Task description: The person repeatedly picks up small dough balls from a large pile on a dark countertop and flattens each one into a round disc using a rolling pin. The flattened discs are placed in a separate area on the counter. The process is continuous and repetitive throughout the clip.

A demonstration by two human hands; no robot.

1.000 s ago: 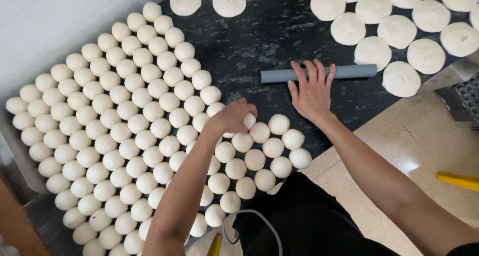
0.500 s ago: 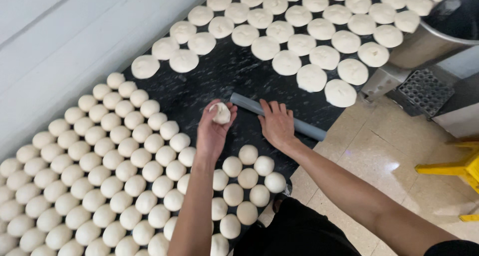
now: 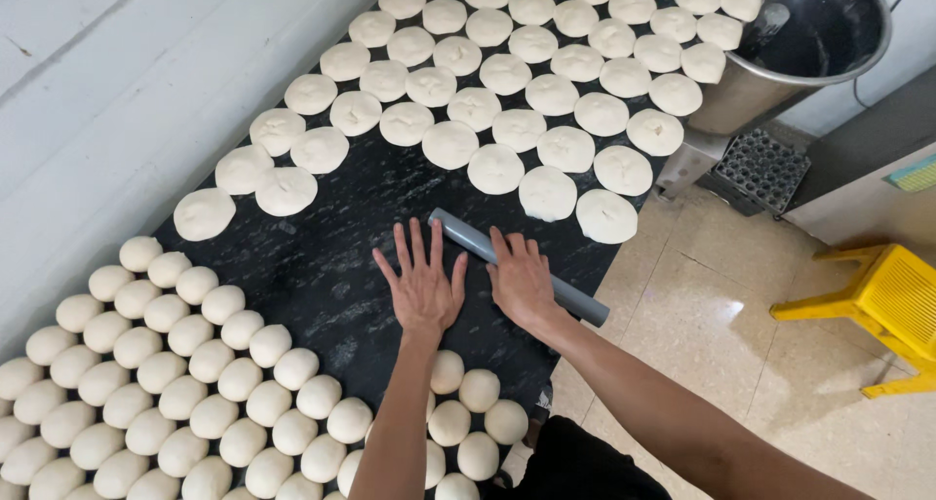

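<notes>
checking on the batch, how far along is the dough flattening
Done: rows of flattened dough discs cover the far end of the black table. In hand: the left hand presses flat on the table, and the right hand rests on the grey rolling pin. Left: many round dough balls remain unflattened at the near end.

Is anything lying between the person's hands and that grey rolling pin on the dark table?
Nothing visible does. The right hand already lies flat on the grey rolling pin, and the left hand is pressed flat on the dark table right beside it. A dough ball may sit under the left palm, but that is hidden.
</notes>
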